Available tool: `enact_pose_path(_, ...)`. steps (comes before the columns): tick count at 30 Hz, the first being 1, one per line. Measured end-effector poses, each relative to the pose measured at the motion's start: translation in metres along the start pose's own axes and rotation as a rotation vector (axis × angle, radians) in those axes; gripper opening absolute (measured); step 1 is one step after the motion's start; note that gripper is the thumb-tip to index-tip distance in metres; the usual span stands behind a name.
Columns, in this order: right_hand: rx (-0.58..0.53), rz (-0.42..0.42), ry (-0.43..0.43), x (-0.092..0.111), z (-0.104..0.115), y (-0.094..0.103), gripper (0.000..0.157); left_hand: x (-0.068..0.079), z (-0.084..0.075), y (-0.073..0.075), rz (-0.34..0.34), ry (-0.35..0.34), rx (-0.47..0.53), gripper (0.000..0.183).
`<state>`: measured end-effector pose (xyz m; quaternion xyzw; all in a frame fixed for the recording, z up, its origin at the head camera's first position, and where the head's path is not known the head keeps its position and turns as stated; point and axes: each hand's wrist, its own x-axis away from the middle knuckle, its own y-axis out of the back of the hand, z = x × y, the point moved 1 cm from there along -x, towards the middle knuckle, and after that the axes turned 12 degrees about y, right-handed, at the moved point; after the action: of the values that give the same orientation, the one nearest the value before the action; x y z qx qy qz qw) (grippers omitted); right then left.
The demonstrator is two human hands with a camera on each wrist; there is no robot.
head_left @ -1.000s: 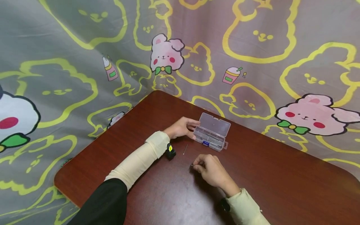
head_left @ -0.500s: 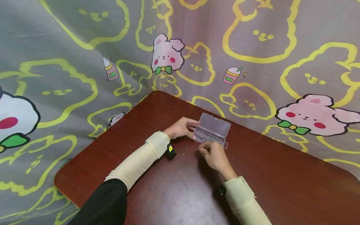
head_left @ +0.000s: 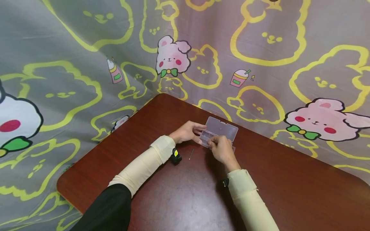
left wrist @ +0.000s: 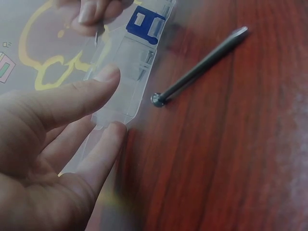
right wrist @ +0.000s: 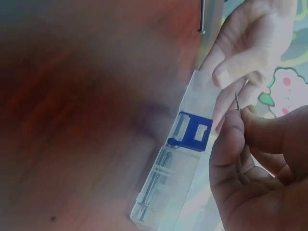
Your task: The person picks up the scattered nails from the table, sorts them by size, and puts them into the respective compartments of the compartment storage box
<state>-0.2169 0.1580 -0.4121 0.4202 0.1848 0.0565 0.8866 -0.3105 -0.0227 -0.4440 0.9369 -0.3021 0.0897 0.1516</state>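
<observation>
A clear plastic box (head_left: 205, 136) with compartments stands on the table, its lid (head_left: 222, 127) tipped back and a blue latch (right wrist: 193, 132) on its front. Thumb and fingers of my left hand (head_left: 185, 132) hold the box's left end. Over the compartments, my right hand (head_left: 223, 149) pinches a thin metal nail (right wrist: 237, 101) between thumb and index finger; its point sticks out and the rest is hidden by the fingers. Several slim metal pieces (right wrist: 153, 180) show through the wall of the box's right half. A loose nail (left wrist: 202, 66) with a round head lies on the table before the box.
The dark red-brown wooden table (head_left: 162, 199) has rounded corners. Behind it and along its left side hangs a grey curtain (head_left: 208, 29) with cartoon prints. A small black camera (head_left: 175, 156) sits at the left wrist, another black device (head_left: 225, 182) at the right.
My right hand has moved forward from the table in front of the box to above its compartments, carrying the pinched nail. The left hand, box and loose nail have stayed put.
</observation>
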Motion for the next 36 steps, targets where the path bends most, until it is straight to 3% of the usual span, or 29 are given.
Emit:
enact_pose_path(18, 0.058, 0.024, -0.043, -0.021, -0.008, -0.005, 0.013, 0.000, 0.000, 0.000, 0.002, -0.001, -0.010, 0.080)
enact_pose_path(36, 0.035, 0.052, -0.052, -0.022, -0.005, -0.005, 0.011, 0.001, -0.001, 0.001, 0.001, 0.010, -0.011, 0.080)
